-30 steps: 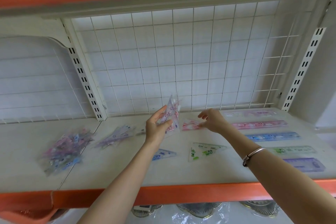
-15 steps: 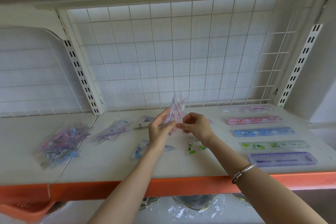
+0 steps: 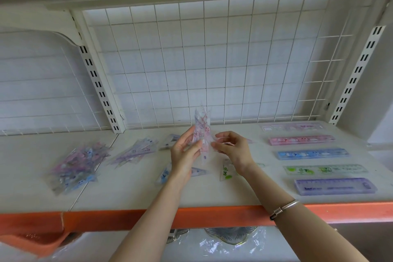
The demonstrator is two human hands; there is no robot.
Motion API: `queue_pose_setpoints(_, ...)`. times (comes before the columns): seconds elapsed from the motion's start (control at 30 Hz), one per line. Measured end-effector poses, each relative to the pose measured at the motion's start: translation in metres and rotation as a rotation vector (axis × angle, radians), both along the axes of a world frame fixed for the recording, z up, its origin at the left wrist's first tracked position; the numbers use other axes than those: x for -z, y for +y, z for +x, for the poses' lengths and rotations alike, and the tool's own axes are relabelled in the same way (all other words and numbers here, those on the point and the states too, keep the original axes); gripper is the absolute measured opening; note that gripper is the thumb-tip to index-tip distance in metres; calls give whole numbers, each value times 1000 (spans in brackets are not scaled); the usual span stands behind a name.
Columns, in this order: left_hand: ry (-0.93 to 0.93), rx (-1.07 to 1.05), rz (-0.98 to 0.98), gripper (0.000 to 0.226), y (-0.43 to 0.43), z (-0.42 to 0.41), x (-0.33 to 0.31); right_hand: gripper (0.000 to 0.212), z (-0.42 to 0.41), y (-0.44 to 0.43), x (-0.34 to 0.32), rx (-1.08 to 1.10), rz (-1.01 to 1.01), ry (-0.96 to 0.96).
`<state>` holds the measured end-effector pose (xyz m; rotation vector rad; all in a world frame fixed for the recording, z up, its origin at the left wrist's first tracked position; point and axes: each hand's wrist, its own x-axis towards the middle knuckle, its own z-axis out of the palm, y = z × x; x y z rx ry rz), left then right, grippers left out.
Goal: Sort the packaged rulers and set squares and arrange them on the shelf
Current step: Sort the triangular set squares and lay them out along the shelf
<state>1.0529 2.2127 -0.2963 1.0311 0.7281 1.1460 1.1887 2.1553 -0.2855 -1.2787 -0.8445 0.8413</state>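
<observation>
Over the shelf's (image 3: 127, 193) middle, my left hand (image 3: 182, 155) pinches the packaged set square (image 3: 202, 130) upright. My right hand (image 3: 234, 149) curls at its edge, grip unclear. Light, stiff, slippery wrap, I judge: pinch its 2 flat faces.

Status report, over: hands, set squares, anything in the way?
Left hand holds pink set squares upright above shelf. Right hand at their edge, grip unclear. Five rulers laid out right; nothing blocking.

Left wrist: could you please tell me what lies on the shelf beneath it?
A blue set square packet lies flat there; its ends show, but the wrist below the left hand covers its middle.
</observation>
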Motion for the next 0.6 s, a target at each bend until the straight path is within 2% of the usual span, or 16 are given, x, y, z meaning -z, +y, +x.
queue_pose_setpoints(0.17, -41, -54, -3, 51, 1, -1, -2, 23, -1, -2, -1, -27, 3, -25)
queue_pose_setpoints(0.6, -137, 5, -65, 50, -1, 0, -5, 7, 5, 0, -1, 1, 34, 191)
